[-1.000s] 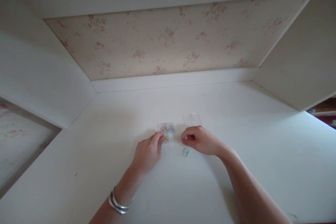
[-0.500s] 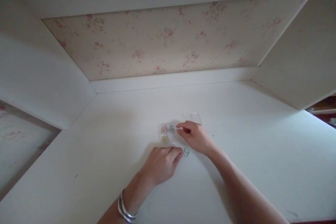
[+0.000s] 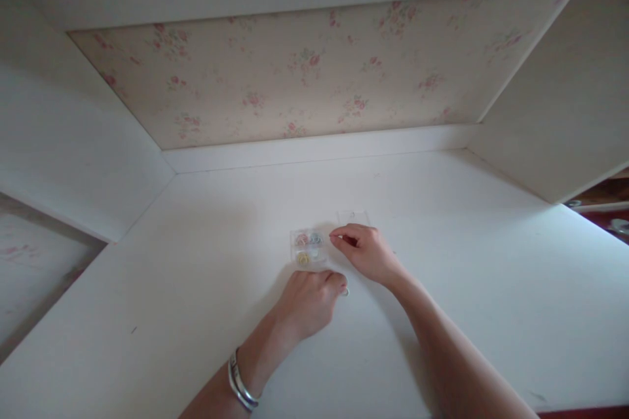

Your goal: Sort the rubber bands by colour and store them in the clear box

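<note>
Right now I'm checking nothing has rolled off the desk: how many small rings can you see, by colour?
Pink ring: 1
Blue ring: 1
Yellow ring: 1
Clear ring, at the left hand's fingers: 1
Total: 4, three of them inside the clear box.

On the white bench (image 3: 196,314), the left hand (image 3: 307,304) covers a small clear ring (image 3: 346,292) at its fingertips. The right hand (image 3: 366,252), at two o'clock from it, pinches beside a small clear plastic box of coloured rolls (image 3: 308,249). A clear flat lid (image 3: 352,217) lies just beyond.

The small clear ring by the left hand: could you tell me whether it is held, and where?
The left hand covers most of the clear ring, fingertips on its near edge; whether it is lifted cannot be told.
</note>
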Motion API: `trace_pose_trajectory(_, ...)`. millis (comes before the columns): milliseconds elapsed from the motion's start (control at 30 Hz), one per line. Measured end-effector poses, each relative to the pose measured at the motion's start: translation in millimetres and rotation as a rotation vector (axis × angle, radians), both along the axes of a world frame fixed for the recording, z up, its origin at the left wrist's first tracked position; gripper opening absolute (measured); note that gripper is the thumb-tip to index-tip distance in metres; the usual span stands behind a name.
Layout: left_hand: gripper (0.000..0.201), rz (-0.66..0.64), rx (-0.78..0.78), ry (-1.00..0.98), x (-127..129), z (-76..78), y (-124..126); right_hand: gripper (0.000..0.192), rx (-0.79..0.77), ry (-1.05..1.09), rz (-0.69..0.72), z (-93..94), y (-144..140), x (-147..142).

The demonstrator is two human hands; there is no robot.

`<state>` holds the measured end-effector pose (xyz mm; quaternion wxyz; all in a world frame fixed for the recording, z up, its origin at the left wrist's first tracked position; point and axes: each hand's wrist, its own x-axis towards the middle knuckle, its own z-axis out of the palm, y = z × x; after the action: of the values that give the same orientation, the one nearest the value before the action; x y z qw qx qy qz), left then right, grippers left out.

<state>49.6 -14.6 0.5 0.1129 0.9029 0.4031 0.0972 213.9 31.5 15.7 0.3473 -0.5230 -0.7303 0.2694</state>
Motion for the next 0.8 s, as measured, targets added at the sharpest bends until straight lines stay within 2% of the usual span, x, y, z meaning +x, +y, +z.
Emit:
trace_pose_trajectory(200,0.027,0.032,-0.035,0.033,0.1,-0.5,-1.9,0.022,0.003,-0.016,0.014,1.7,-0.6,-0.5)
trace_pose_trajectory(433,0.028,0.144,-0.096,0.013,3.3,5.9,-1.5,0.021,-0.019,-0.048,0.016,3.0,0.3,4.8)
trace_pose_trajectory(500,0.031,0.136,-0.096,-0.007,3.4,6.0,-1.0,0.021,-0.011,-0.067,0.003,3.9,0.4,7.0)
trace_pose_trajectory(633,0.025,0.092,-0.112,-0.049,3.1,4.2,-0.5,0.023,0.008,-0.073,-0.014,4.6,0.0,7.6)
trace_pose_trajectory(800,0.024,0.103,-0.087,-0.115,2.2,0.7,-3.3,0.023,0.010,-0.069,-0.005,3.2,0.3,5.8)
